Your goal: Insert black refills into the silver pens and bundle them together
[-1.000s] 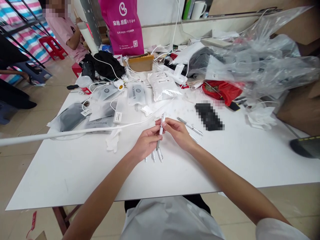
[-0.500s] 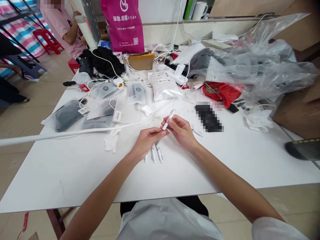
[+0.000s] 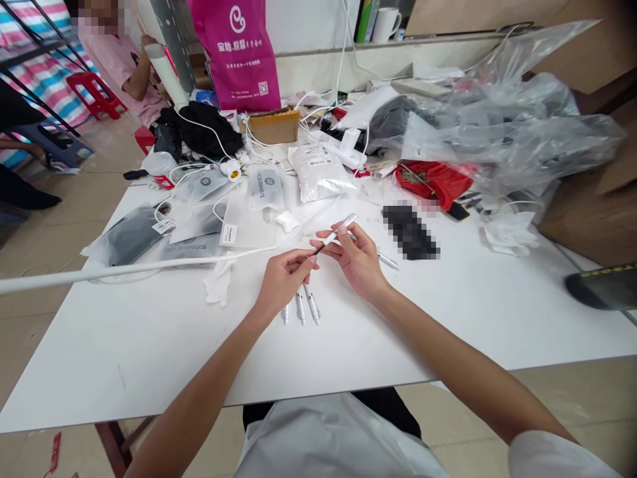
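Nearest the camera, three small silver-white pens point(image 3: 300, 307) lie side by side on the white surface point(image 3: 149, 345), just below the left hand point(image 3: 281, 282). The left hand is closed to a narrow pinch, thumb and fingertips gripping the dark lower tip of a slim white pen point(image 3: 338, 232). The right hand point(image 3: 355, 259) is likewise narrowed, its thumb and forefinger holding the same pen at mid-barrel; the pen is raised off the surface and slants up to the right, spanning the gap between both hands. Another pen point(image 3: 385, 259) lies flat on the surface just beyond the right hand. A white cable point(image 3: 149, 264) runs across the surface to the left of the hands. Farther back lie frosted pouches point(image 3: 265, 188), one printed "ROCKBROS", and a white bag with a label point(image 3: 321, 172) whose text is too small to read. At the far edge stands a magenta bag point(image 3: 236, 50) with a white logo and Chinese characters, not legible. A clear plastic sheet point(image 3: 502, 126) is heaped at far right.
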A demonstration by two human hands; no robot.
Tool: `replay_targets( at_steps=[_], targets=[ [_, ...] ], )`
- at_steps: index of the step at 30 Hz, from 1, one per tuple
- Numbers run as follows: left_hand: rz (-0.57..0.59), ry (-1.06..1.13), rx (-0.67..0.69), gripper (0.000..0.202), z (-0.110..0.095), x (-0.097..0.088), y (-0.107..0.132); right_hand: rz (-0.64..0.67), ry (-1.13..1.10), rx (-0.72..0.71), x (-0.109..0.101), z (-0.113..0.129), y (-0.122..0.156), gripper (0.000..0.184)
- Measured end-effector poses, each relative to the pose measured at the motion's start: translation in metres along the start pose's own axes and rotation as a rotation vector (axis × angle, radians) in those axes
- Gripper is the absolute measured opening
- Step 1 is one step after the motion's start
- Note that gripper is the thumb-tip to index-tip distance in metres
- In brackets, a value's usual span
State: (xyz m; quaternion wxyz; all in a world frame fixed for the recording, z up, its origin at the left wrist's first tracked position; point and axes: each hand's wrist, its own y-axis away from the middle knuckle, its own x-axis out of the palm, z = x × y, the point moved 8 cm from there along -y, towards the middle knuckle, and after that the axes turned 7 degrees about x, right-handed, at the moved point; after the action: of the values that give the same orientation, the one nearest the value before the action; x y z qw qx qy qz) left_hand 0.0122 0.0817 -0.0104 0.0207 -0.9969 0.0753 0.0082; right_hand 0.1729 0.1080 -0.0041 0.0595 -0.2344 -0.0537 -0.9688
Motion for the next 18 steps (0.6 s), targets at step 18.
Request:
replay_targets(
  at_steps=[18],
  targets=[
    [-0.189, -0.468, 0.446, 0.012, -0.037, -0.021, 0.005, 0.042, 0.02, 0.046, 0.008, -0.012, 0.004, 0.037]
  ],
)
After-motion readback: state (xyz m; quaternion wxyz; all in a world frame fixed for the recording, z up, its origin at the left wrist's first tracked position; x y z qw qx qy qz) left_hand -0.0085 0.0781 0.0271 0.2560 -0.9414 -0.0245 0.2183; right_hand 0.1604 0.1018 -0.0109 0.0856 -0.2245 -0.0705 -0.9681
